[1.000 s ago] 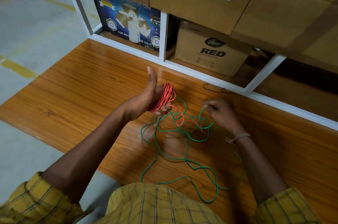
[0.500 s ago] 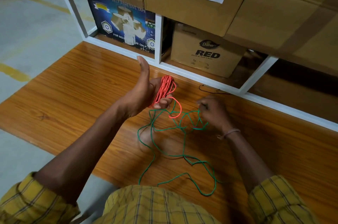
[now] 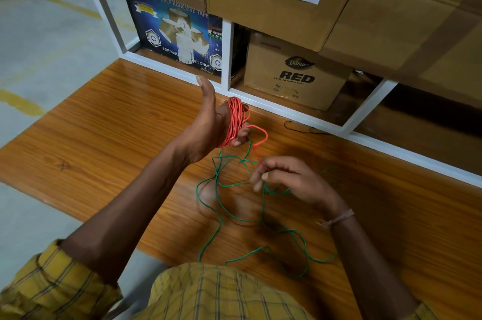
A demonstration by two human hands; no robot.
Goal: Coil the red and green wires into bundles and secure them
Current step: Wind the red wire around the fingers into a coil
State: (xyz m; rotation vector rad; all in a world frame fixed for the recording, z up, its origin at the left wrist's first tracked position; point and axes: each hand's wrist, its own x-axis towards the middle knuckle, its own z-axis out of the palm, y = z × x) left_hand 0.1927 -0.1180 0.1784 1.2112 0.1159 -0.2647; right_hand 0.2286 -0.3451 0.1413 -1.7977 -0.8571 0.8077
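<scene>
The red wire (image 3: 235, 121) is wound in many turns around the fingers of my left hand (image 3: 208, 129), which is raised above the wooden table (image 3: 104, 131) with its thumb pointing up. A short red tail loops from the coil down to my right hand (image 3: 289, 181), which pinches its end between thumb and fingertips. The green wire (image 3: 234, 218) lies loose and tangled on the table beneath both hands, trailing toward my body.
A white metal shelf frame (image 3: 227, 64) runs along the table's far edge, holding a blue tape carton (image 3: 177, 32) and a brown "RED" carton (image 3: 294, 74). Large cardboard boxes (image 3: 273, 1) sit above. A thin black wire (image 3: 300, 130) lies by the frame. Grey floor lies left.
My right hand has drawn back toward me, now pinching the end of the red tail. The loose red length has shortened, and the coil on my left hand has grown.
</scene>
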